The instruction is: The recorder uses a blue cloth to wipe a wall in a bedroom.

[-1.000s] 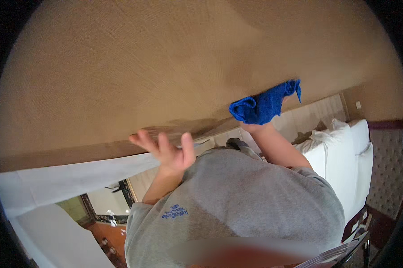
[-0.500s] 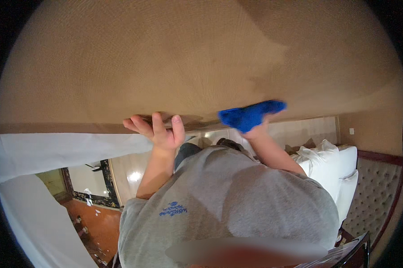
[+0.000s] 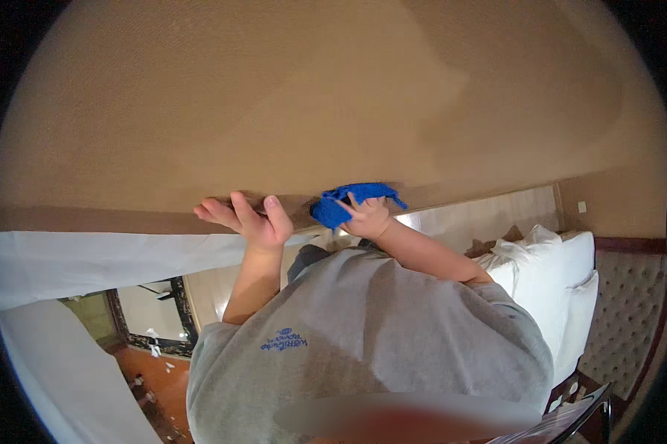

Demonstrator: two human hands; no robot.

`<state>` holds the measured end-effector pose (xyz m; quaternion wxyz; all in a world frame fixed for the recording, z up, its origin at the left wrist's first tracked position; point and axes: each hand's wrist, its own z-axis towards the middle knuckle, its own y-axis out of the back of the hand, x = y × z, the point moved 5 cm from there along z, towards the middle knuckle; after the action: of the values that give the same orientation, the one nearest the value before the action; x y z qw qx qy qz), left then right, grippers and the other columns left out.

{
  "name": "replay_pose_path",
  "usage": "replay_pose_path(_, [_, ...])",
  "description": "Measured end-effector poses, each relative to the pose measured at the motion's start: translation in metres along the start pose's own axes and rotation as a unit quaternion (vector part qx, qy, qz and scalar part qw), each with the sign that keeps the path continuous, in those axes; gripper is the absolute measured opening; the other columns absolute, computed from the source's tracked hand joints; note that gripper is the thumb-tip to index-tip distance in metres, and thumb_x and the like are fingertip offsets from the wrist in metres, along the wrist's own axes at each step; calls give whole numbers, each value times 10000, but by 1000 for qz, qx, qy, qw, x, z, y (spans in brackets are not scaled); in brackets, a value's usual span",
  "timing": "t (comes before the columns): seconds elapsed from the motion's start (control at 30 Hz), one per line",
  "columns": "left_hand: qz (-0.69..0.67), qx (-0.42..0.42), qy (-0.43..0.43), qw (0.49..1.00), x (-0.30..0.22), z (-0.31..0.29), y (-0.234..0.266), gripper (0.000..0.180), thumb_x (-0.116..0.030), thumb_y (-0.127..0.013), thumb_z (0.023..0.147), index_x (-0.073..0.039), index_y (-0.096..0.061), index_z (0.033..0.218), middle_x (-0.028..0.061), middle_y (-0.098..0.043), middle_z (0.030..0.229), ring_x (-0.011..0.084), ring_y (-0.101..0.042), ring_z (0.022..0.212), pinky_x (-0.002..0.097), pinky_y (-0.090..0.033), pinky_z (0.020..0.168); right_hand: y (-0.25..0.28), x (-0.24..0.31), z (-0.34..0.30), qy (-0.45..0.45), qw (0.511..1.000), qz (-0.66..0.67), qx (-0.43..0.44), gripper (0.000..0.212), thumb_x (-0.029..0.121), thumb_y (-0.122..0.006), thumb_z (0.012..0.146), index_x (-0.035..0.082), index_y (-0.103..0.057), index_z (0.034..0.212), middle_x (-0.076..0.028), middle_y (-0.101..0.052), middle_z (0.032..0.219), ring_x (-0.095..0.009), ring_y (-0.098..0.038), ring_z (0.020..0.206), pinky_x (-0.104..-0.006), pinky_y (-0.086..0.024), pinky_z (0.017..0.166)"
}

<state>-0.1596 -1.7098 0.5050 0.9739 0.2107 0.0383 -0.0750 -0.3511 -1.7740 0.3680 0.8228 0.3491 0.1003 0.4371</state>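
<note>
Right hand (image 3: 366,217): fingers curled down over a bunched blue cloth (image 3: 348,200), pressing it onto the brown ledge (image 3: 111,220). The cloth sits on the ledge's top edge, near its middle.

Left hand (image 3: 248,220): opened flat with fingers spread, holding nothing. Its palm rests on the ledge just beside the cloth, and it looks like a brace.

Handling, as we judge it:
- Keep the cloth folded thick under the fingertips so that pressure lands on the ledge's edge and not on the tan wall (image 3: 311,96) above it.
- Wipe along the ledge in one direction, overlapping each pass.
- Shift the bracing hand ahead of the cloth so that no part of the ledge under the palm is skipped.
- Tuck in the loose corner trailing off the cloth's far side so it does not drag.

Further out: a white sheet (image 3: 89,259) runs directly below the ledge. White pillows (image 3: 555,259) and a tufted headboard (image 3: 629,296) lie below the ledge's far end.

Against half a second ago, the cloth was stretched out and farther along the ledge from the left hand. Now it is bunched and close to that hand. A second ago it was held above the ledge, off the surface. The left hand has stayed flat on the ledge throughout.
</note>
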Motion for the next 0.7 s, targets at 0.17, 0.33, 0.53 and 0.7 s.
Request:
replay_pose_path(0.17, [-22,8,4,1000,-2,3,5,675,-224,-483,925,-91,-182,1514,199,72,1577,375,133,1447,558,104,1119,2,-13,-6,31,984,7,176,580,396,-705,686,100,-628,1179,-141,-625,1192,-346,-584,937,-565,-418,791])
replay_pose_path(0.33, [-37,-3,23,999,-6,10,3,679,-244,-474,927,-94,-174,1518,213,65,1574,364,133,1450,539,120,1122,41,-82,32,-84,947,-90,-296,562,384,-675,760,34,-574,1188,-230,-514,1306,-422,-463,1165,-626,-340,945])
replay_pose_path(0.53, [-60,4,6,998,-3,4,0,731,-228,-538,912,-47,-155,1508,183,130,1573,362,176,1439,548,88,1121,-16,-69,-11,-397,818,410,-75,612,470,-637,800,92,-506,1264,-130,-502,1317,-303,-436,1207,-518,-292,1056])
replay_pose_path(0.7, [-1,5,-9,1000,1,5,-1,742,-286,-506,904,-89,-147,1522,226,83,1568,400,135,1441,568,99,1117,-26,14,-5,12,992,-21,126,375,394,-696,658,174,-665,960,-41,-712,957,-258,-616,690,-457,-442,673])
